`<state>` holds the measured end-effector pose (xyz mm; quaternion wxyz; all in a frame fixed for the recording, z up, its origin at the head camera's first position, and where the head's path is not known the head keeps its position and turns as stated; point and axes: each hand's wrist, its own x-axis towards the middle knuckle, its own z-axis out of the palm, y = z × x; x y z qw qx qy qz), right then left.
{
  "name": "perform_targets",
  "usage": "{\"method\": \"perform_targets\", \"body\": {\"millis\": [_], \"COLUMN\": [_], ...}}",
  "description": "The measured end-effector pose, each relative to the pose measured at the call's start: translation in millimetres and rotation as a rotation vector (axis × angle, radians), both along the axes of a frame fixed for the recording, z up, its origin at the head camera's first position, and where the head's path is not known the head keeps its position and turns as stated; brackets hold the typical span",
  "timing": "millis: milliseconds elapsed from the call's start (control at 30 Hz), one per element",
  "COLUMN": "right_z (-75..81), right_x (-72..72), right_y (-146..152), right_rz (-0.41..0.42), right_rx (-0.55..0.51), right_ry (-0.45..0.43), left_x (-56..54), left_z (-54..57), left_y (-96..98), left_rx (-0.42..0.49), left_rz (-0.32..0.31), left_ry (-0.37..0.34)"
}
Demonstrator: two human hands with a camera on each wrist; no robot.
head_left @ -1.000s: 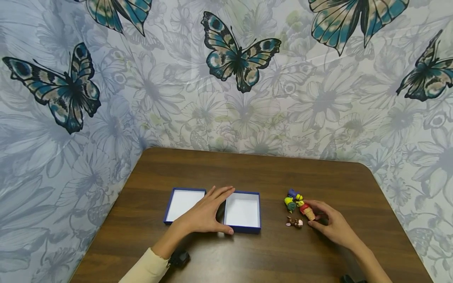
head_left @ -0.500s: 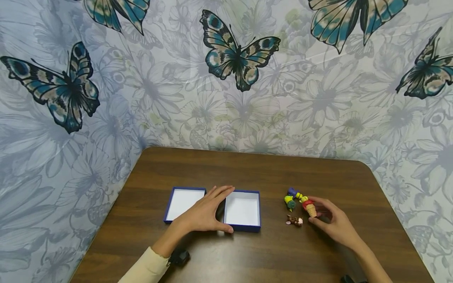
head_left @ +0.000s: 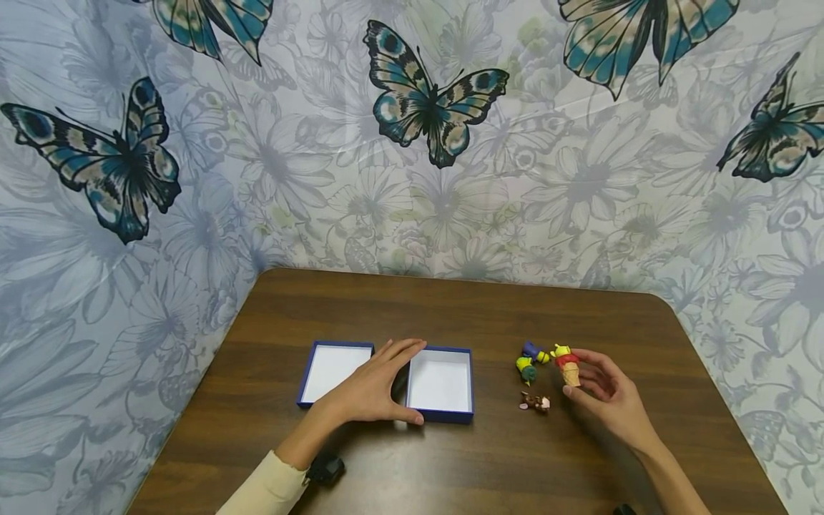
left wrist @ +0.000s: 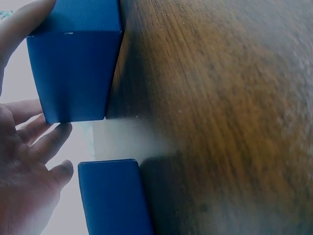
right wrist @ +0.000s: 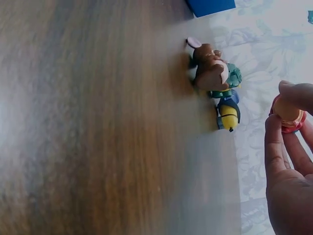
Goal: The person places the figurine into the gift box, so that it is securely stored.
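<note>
My right hand (head_left: 611,400) pinches a small figurine (head_left: 568,365), a yellow bear in red on an ice-cream cone, upright just above the table. From the right wrist view, the cone's round base (right wrist: 287,108) shows between thumb and fingers. My left hand (head_left: 367,390) spans the left side of a blue box with a white inside (head_left: 440,383), thumb at its near corner and fingertips at the far one. In the left wrist view that box's blue wall (left wrist: 76,73) stands between thumb and fingers.
A second shallow blue box part (head_left: 335,365) lies left, partly behind my left hand. Near my right hand lie a brown figurine (head_left: 535,403), a green-and-yellow one (head_left: 526,370) and a purple-and-yellow one (head_left: 534,352). A butterfly-patterned cloth (head_left: 444,214) hangs behind the wooden table (head_left: 463,307).
My right hand has lifted the bear figurine up and to the right, away from the other figurines, and turned it more upright. The left hand stays in place on the box.
</note>
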<state>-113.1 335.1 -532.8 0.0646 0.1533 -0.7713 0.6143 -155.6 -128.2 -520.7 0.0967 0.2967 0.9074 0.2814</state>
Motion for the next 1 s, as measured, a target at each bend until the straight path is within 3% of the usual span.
{"method": "perform_targets", "body": {"millis": [433,1000], "right_z": [3.5,8.6], "right_x": [-1.9,-0.9], "right_y": [-4,-11], "right_rz": [0.000,-0.081], "right_rx": [-0.069,0.099], "right_ry": [0.009,0.012], "left_x": [-0.7,0.3], "left_z": [-1.8,-0.6], "left_y": [-0.8,0.0], "left_rx": [0.007,0.013], "left_rz": [-0.006,0.006], "left_ry": [-0.007,-0.012]}}
